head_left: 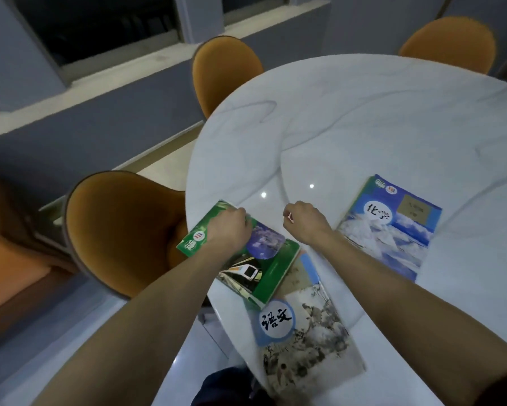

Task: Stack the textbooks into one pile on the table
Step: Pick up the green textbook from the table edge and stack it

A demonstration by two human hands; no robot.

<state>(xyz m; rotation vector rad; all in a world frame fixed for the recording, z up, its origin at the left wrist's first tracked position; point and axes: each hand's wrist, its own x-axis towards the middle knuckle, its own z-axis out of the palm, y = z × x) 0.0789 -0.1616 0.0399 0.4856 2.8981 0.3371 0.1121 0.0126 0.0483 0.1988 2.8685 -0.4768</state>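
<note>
A green textbook lies at the round table's near left edge, partly over a pale textbook with an ink-painting cover. My left hand is closed on the green book's far edge. A blue textbook with clouds on its cover lies apart to the right. Between the green and blue books my right hand hovers over the table with its fingers curled, holding no book.
The white marble table has open surface beyond the books. Orange chairs stand at the near left, far middle and far right. A dark window and grey wall lie behind.
</note>
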